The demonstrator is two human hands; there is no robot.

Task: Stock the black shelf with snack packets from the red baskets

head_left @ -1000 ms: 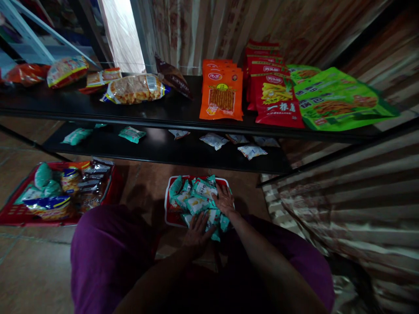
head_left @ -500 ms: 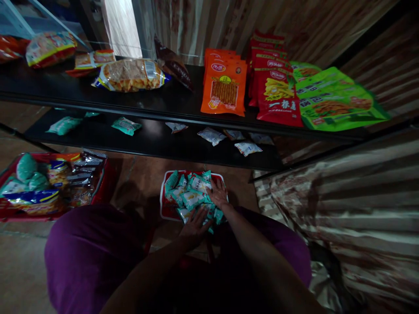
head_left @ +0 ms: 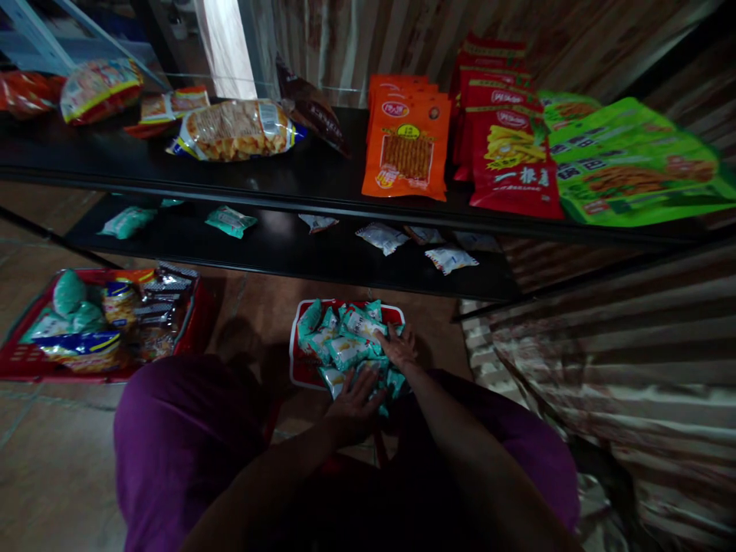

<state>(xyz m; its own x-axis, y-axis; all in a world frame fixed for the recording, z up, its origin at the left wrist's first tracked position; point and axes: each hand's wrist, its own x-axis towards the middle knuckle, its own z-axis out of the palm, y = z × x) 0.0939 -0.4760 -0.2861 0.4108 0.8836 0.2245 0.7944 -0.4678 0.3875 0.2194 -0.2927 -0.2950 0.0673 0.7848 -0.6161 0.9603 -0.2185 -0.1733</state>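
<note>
While bskt holds teal pkts, blk shelves over tiled flr.

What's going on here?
A person has both hands at a small red basket of teal snack packets. The left hand is spread over packets at the near side; the right hand is on those at the right, its grip unclear. A larger red basket of mixed snacks sits to the left. A few small packets lie on the lower shelf ahead.
</note>
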